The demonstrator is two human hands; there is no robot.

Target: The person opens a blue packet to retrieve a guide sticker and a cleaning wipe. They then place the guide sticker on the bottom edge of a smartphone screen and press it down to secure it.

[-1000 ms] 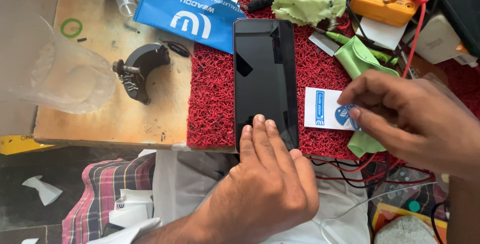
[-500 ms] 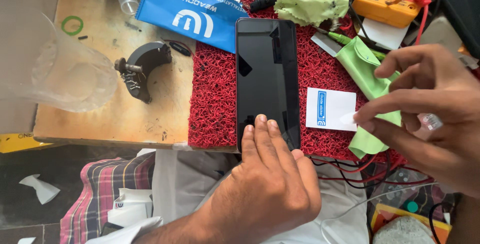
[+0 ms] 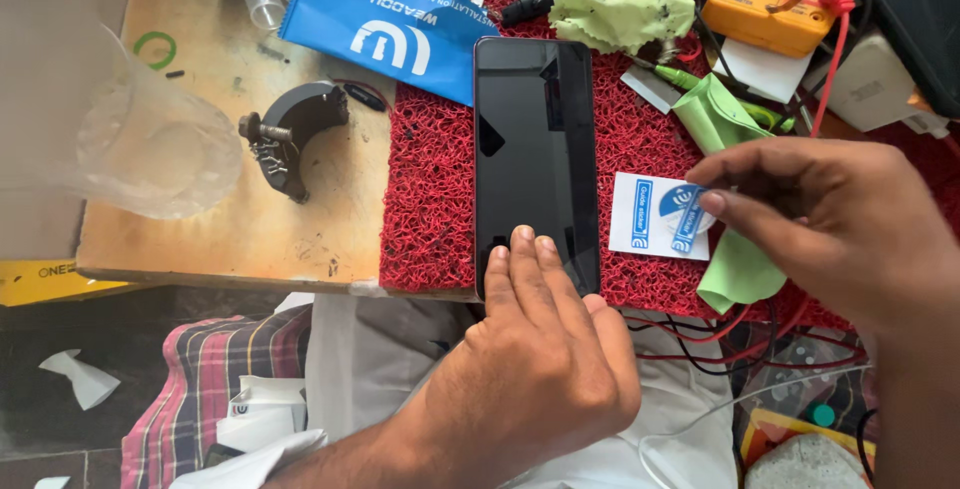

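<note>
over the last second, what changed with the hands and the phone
The right hand drew back off the white sticker card, then came in again; its fingertips now pinch a small round blue sticker above that card. The left hand stayed with its fingers pressed on the near end of the black phone, which has not moved on the red mat. The card lies where it was.
</note>
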